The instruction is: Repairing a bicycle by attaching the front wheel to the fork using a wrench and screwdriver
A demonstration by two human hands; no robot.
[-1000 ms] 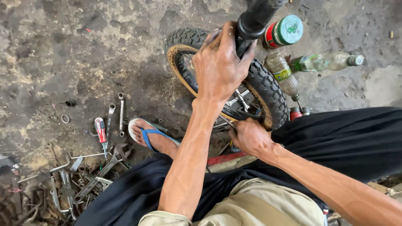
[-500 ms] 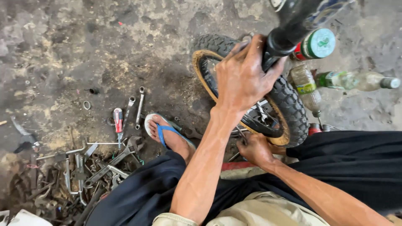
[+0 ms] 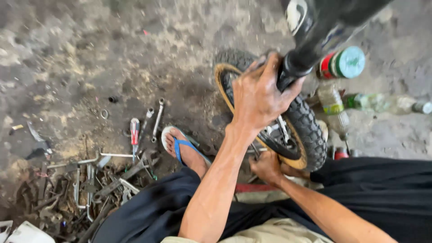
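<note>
Rubber tyre (image 3: 302,123) stands upright on the floor, right of the tools (image 3: 90,180) — left hand (image 3: 258,96) clenched on the fork (image 3: 310,49) steadies it, right hand (image 3: 266,166) at the hub, grip hidden.

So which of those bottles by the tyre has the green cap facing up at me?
The red-labelled bottle nearest the black fork tube; the two clear bottles lie on their sides.
</note>
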